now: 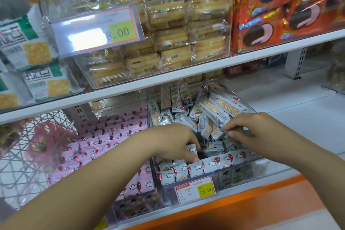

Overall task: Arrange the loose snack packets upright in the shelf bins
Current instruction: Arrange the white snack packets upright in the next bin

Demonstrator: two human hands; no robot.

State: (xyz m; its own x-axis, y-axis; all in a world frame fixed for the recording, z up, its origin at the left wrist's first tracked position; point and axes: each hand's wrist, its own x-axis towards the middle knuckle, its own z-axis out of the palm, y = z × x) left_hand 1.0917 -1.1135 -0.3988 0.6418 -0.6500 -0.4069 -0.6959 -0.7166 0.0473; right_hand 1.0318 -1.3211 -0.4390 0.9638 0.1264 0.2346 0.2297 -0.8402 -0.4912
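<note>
View: head camera, looking down at the lower shelf
Left grip (173, 142): pinches a white packet (192, 149) by its top edge just behind the front row (211, 164), apparently to stand it in line
Right grip (248, 130): fingertips pinch a packet edge in the loose heap (214, 112), likely picking out the next one
Task items: all inside the clear bin (265, 166); front row upright, the rest jumbled and tilted
Neighbour: pink packets (112, 136) stand in tidy rows beside the bin
Progress: early, judging by the heap
</note>
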